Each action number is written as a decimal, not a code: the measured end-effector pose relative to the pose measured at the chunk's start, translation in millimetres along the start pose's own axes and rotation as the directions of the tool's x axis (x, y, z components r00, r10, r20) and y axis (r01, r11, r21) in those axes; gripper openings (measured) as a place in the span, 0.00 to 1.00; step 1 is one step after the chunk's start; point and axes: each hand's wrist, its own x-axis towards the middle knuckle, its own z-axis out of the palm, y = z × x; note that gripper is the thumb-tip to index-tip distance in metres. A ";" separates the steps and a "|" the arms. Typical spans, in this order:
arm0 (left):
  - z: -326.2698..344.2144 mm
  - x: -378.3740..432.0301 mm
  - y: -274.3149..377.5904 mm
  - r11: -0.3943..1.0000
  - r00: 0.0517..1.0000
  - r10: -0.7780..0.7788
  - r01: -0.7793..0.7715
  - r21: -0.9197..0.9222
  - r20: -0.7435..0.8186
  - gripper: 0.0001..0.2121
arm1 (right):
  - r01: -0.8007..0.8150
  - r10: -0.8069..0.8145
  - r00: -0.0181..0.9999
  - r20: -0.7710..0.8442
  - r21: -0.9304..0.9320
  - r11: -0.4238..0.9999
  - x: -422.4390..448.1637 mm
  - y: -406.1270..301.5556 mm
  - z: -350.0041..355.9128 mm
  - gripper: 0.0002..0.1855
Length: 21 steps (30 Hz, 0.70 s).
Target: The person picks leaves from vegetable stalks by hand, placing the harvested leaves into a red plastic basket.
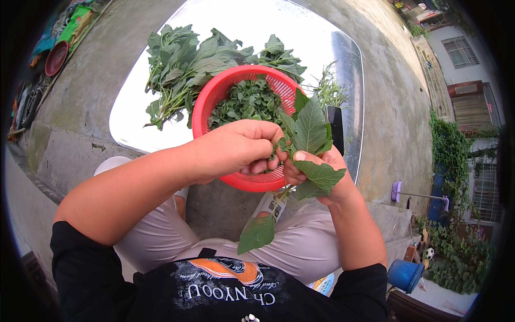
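My right hand (322, 169), on the right of the picture, grips a leafy green stem (312, 124) whose large leaves stick up and hang down past the palm. From the left, my left hand (257, 147) pinches small leaves at that stem, the fingertips of both hands nearly meeting. Both hands are over the near right part of a red plastic colander (205, 96), which holds a heap of small picked green leaves (249, 100). Behind and left of the colander lie bunches of leafy stems (189, 60), and another bunch (281, 58) lies behind it.
The colander stands at the near edge of a shiny metal-topped table (132, 108). Right of it are a pile of thin stripped stalks (330, 90) and a black smartphone (334, 124). A blue bucket (402, 275) stands low right; a dark red basin (56, 58) is far left.
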 end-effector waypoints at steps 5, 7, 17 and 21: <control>-1.8 1.7 -5.6 0.990 0.998 0.011 -0.002 0.138 -0.060 0.09 | 0.053 -0.085 0.986 -0.141 -0.212 0.976 -0.5 1.0 8.5 0.19; 2.3 4.7 -15.0 0.965 0.974 0.179 -0.146 0.218 -0.141 0.11 | 0.072 -0.105 0.987 -0.118 -0.255 0.964 1.1 1.9 10.3 0.20; -1.6 5.9 -10.3 0.999 0.997 0.030 -0.027 0.031 -0.078 0.11 | 0.043 -0.077 0.958 -0.275 -0.128 0.991 2.2 6.7 9.4 0.17; 3.7 2.1 -4.7 0.999 0.994 0.020 -0.024 -0.034 -0.107 0.11 | 0.074 -0.081 0.971 -0.226 -0.040 0.997 0.3 5.5 4.4 0.19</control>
